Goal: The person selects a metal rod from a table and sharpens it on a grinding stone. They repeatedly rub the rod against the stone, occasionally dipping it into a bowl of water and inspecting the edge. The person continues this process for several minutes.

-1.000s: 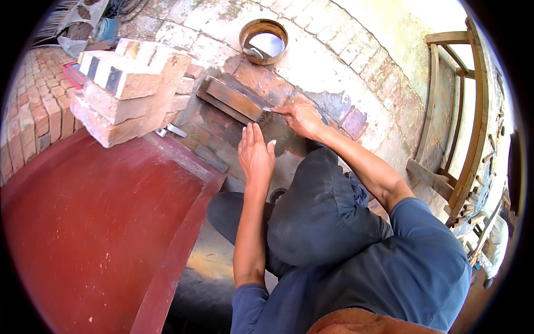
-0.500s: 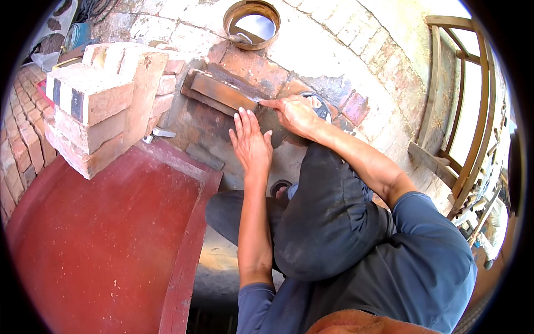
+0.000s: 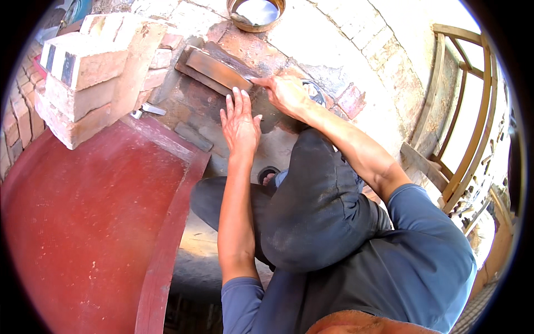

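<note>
A flat, rectangular rust-brown piece (image 3: pixel 214 67) like a wide blade lies tilted on a long dark block (image 3: pixel 197 79) on the wet brick floor. My left hand (image 3: pixel 242 127) is open, its stretched fingertips at the near edge of the brown piece by its right end. Close by, my right hand (image 3: pixel 290 97) has its index finger pointed at that same end. Its other fingers curl under, and whatever they grip is hidden. Beyond the block stands a round brown basin (image 3: pixel 276 23) with water in it.
Pale bricks (image 3: pixel 97 69) are stacked at the left, beside a large red panel (image 3: pixel 94 211) with a raised border. A small metal piece (image 3: pixel 153 109) lies by its corner. At the right stands a wooden frame (image 3: pixel 438 94). My sandalled foot (image 3: pixel 269 174) is below my hands.
The view has shifted, so the floor things sit higher and mostly a little further left. Both hands stay at the right end of the brown piece.
</note>
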The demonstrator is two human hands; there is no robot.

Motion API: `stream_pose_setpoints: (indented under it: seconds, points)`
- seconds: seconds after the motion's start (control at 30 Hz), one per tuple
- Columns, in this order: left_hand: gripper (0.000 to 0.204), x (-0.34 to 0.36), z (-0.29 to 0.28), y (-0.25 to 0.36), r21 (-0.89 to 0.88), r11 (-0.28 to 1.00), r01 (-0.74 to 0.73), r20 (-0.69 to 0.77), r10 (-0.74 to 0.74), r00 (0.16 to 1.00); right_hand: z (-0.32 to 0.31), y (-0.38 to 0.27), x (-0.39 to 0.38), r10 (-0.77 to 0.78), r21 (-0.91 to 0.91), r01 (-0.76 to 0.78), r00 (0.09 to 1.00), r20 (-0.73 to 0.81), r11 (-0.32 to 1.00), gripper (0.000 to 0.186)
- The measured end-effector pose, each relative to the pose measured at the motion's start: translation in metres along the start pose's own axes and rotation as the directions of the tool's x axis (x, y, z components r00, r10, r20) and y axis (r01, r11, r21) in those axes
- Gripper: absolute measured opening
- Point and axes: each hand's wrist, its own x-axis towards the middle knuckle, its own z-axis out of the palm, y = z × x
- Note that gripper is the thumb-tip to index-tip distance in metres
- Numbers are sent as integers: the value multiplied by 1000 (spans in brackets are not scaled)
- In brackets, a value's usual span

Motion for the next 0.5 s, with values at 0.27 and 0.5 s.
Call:
stream_pose_setpoints:
  seconds: [0.27,0.5]
  points:
    - [86,0,0,-3,-21,1000,-5,-14,5,1000,-3,-6,8,35,-9,-35,997,70,999,51]
    - [86,-4,9,0,-51,999,-7,-44,5,999,6,2,1,9,6,-9,1000,26,1000,52]
